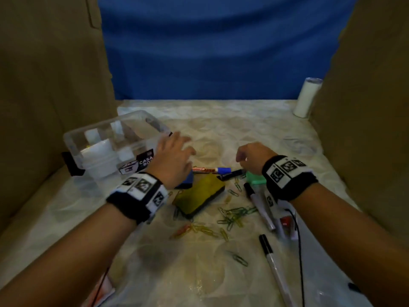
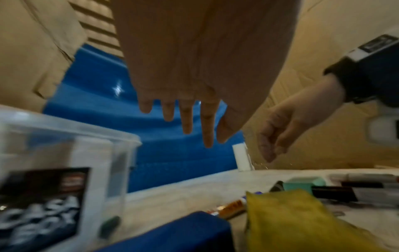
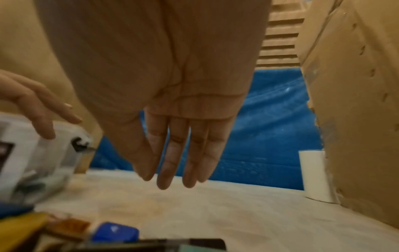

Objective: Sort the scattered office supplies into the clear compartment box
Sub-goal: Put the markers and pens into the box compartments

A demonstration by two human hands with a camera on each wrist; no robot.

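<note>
The clear compartment box (image 1: 99,138) stands at the left of the table, its lid on, a black label on its front. My left hand (image 1: 174,154) hovers by the box's right end, fingers (image 2: 207,126) straight and empty. My right hand (image 1: 250,155) hangs over the pile with straight fingers (image 3: 172,163), holding nothing. Beneath the hands lie a blue-capped marker (image 1: 212,169), a black marker (image 1: 230,174), a yellow eraser pad (image 1: 200,194), a blue block (image 1: 184,180) and a green sharpener (image 1: 254,178). Several coloured paper clips (image 1: 232,216) are strewn nearer me.
More markers and a pen (image 1: 276,269) lie at the right front beside a black cable (image 1: 299,251). A white roll (image 1: 306,97) stands at the back right. Cardboard walls (image 1: 44,85) close both sides, with a blue sheet (image 1: 217,47) behind.
</note>
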